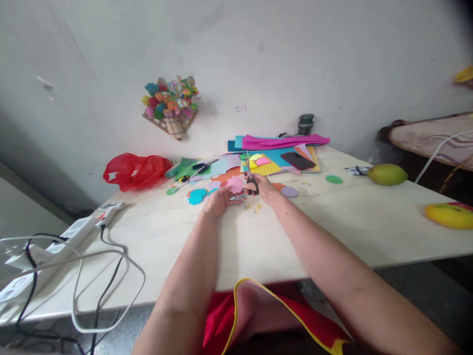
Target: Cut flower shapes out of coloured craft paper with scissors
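My left hand [220, 200] pinches a pink scalloped paper flower [235, 184] above the table. Close beside it, my right hand [263, 188] grips scissors [253, 185] by their dark handles, with the blades pointing up and away from me. A blue scalloped paper piece [197, 196] lies left of my left hand. Near my right wrist is a lilac paper circle [289, 191], partly over an orange piece. Small paper scraps [257, 208] are scattered below my hands.
Coloured paper sheets [273, 160] lie at the back, with a phone [297, 160] on them. A red plastic bag [135, 170] stands back left. Power strips [76, 234] and loose cables line the left edge. A green mango [387, 174] and a yellow fruit [449, 216] sit right.
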{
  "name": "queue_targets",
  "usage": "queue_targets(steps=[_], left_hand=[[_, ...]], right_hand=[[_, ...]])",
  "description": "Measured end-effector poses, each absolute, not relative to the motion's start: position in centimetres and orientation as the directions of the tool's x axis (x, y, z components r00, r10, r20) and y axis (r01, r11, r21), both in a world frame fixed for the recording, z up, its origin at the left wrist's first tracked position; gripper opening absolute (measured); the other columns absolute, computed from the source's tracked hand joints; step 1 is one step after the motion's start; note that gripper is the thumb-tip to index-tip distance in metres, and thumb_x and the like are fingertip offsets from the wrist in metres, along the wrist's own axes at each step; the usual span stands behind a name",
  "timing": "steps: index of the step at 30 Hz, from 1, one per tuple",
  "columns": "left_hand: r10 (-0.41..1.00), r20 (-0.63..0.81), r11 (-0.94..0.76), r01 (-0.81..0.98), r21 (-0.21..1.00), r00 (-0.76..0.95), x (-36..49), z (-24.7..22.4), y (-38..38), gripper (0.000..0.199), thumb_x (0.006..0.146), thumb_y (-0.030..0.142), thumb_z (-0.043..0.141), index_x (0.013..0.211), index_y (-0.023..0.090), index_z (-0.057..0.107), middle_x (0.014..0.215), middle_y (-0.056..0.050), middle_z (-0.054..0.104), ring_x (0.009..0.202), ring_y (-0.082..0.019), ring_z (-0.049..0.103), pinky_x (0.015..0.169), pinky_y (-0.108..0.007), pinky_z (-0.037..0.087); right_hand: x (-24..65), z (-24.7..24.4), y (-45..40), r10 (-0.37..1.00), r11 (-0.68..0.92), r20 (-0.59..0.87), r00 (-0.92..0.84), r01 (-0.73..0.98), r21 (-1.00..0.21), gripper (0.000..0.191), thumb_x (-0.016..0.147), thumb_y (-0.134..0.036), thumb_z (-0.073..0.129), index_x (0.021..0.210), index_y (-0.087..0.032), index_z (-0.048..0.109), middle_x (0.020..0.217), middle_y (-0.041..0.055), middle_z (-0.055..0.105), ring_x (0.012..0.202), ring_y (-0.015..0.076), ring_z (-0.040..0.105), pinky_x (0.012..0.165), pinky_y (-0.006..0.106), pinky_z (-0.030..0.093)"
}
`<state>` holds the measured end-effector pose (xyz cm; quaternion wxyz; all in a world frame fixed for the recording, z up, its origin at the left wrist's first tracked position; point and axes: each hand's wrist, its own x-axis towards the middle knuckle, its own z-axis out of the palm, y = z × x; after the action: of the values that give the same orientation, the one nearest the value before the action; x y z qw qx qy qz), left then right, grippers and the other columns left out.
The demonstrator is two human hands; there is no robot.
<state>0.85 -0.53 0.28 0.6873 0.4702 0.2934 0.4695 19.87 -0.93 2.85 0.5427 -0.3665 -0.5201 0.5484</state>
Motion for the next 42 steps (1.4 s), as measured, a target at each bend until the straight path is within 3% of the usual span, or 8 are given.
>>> queue_targets(steps=[7,11,17,25,29,31,34,42], left_hand=[[0.88,0.029,0.144,-0.324,0.935,0.474,1.1,0.3,-0.5,0.034,0.08,0.033,0.064,0.106,0.012,0.071,0.107,-0.019,0.074,0.114,-0.037,0.067,0.09,-0.052,0.055],[0.931,0.077,0.06,-0.359,0.932,0.357,0.9,0.3,-0.4,0.041,0.079,0.035,0.063,0.112,0.014,0.072,0.11,-0.016,0.074,0.107,-0.034,0.068,0.092,-0.056,0.055],[0.962,0.201,-0.15,-0.257,0.955,0.185,0.4,0.0,-0.3,0.076,0.06,0.016,0.078,0.134,0.03,0.065,0.146,-0.008,0.059,0.123,-0.028,0.06,0.106,-0.051,0.048],[0.927,0.344,-0.323,-0.153,0.934,0.146,0.4,-0.5,0.1,0.038,0.059,0.022,0.087,0.097,0.022,0.081,0.136,-0.011,0.066,0.144,-0.034,0.043,0.115,-0.044,0.037],[0.94,0.315,-0.291,-0.173,0.941,0.131,0.8,0.0,-0.3,0.022,0.061,0.027,0.09,0.08,0.02,0.079,0.111,-0.013,0.076,0.13,-0.034,0.057,0.105,-0.043,0.046],[0.967,0.227,-0.204,-0.187,0.961,0.114,0.8,0.1,-0.4,0.027,0.058,0.032,0.092,0.075,0.018,0.077,0.092,-0.011,0.077,0.106,-0.03,0.069,0.092,-0.04,0.053],[0.986,0.134,-0.112,-0.199,0.973,0.096,0.8,0.2,-0.5,0.037,0.053,0.041,0.095,0.07,0.016,0.073,0.074,-0.005,0.072,0.075,-0.019,0.069,0.075,-0.031,0.055],[0.986,0.125,-0.097,-0.229,0.969,0.111,0.8,0.6,-0.8,0.046,0.047,0.045,0.096,0.063,0.017,0.064,0.066,0.001,0.064,0.065,-0.012,0.061,0.067,-0.025,0.053]], right_hand=[[19.4,3.2,-1.2,0.985,0.129,0.15,-0.085,-0.216,-0.968,0.039,0.052,-0.021,0.084,0.08,-0.019,0.057,0.048,-0.0075,0.055,0.044,0.0104,0.052,0.042,0.02,0.035],[19.6,3.4,-1.2,0.986,0.131,0.152,-0.076,-0.228,-0.965,0.044,0.049,-0.027,0.086,0.08,-0.02,0.057,0.05,-0.0076,0.056,0.044,0.01,0.052,0.042,0.02,0.035],[19.9,2.8,-0.7,0.982,0.139,0.162,-0.092,-0.215,-0.967,0.049,0.045,-0.032,0.087,0.081,-0.02,0.057,0.053,-0.0057,0.058,0.045,0.0106,0.053,0.042,0.02,0.032],[20.0,2.4,-0.4,0.985,0.1,0.13,-0.11,-0.245,-0.964,0.044,0.049,-0.03,0.083,0.082,-0.02,0.055,0.049,-0.0072,0.056,0.043,0.0105,0.052,0.039,0.019,0.029],[20.2,2.3,-0.4,0.987,0.06,0.096,-0.132,-0.256,-0.965,0.046,0.048,-0.03,0.084,0.082,-0.019,0.056,0.053,-0.0043,0.06,0.044,0.0111,0.054,0.038,0.019,0.028],[20.2,2.2,-0.2,0.987,0.052,0.09,-0.136,-0.26,-0.964,0.047,0.048,-0.032,0.085,0.083,-0.019,0.057,0.054,-0.0026,0.063,0.044,0.0111,0.055,0.037,0.019,0.027],[20.3,1.9,0.1,0.988,0.057,0.093,-0.122,-0.271,-0.961,0.048,0.048,-0.034,0.087,0.084,-0.018,0.059,0.055,-0.0018,0.064,0.044,0.011,0.055,0.036,0.018,0.027],[20.7,1.7,0.4,0.996,0.051,0.071,-0.059,-0.295,-0.954,0.047,0.05,-0.033,0.088,0.084,-0.017,0.059,0.057,0.0007,0.067,0.045,0.0112,0.057,0.036,0.017,0.029]])
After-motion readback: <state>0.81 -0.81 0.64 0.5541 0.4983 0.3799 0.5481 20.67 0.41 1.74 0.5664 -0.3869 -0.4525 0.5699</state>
